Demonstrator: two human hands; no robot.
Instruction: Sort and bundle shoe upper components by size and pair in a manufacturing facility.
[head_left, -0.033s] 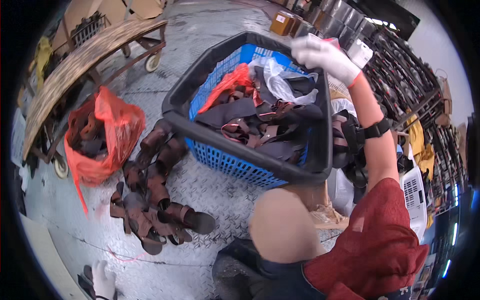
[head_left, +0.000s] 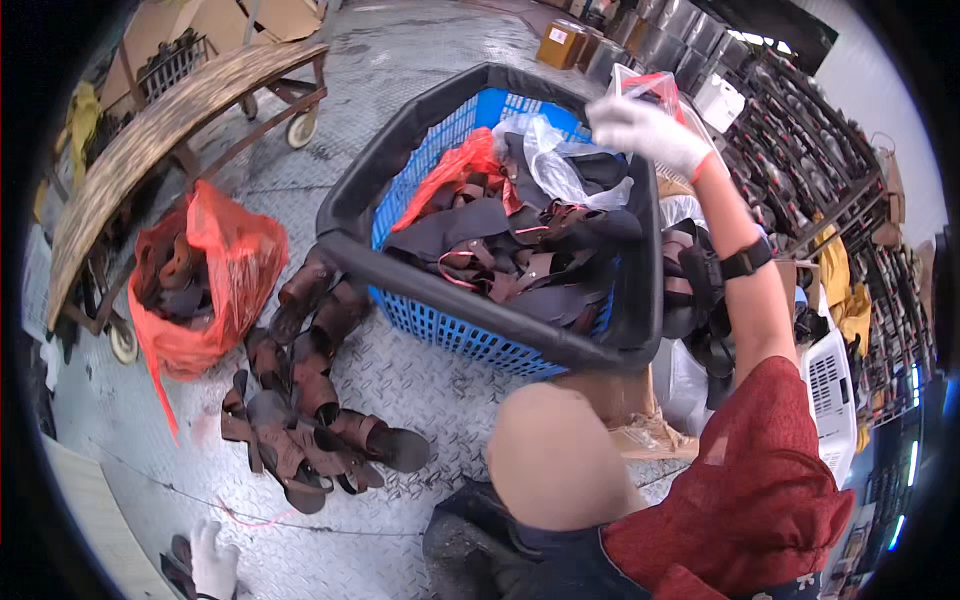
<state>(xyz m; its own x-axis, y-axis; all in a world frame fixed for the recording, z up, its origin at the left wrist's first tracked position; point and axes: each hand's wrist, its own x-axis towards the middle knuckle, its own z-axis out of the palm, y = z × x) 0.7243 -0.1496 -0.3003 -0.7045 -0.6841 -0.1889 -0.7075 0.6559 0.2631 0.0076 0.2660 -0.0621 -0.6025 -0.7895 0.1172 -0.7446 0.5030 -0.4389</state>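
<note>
My right hand (head_left: 650,132), in a white glove, hovers above the far right corner of a blue basket (head_left: 455,325) with a thick black padded rim. Its fingers reach leftward, somewhat blurred, and nothing shows in them. Inside the basket lie dark brown sandals (head_left: 490,265), a red plastic bag (head_left: 455,175) and a clear plastic bag (head_left: 560,160). My left hand (head_left: 213,562), also gloved in white, is low at the left edge with its fingers apart. Beside it is a dark object (head_left: 178,565), partly hidden and too unclear to name.
Left of the basket, a pile of brown sandals (head_left: 315,410) lies on the metal floor. Beyond stands an open red bag (head_left: 225,290) of sandals, near a wheeled wooden bench (head_left: 160,140). At right are a white crate (head_left: 828,385), a cardboard box (head_left: 605,395) and racks (head_left: 800,150).
My right hand has turned slightly, its fingers now lower and pointing more to the left. The fingers of my left hand show a little more spread.
</note>
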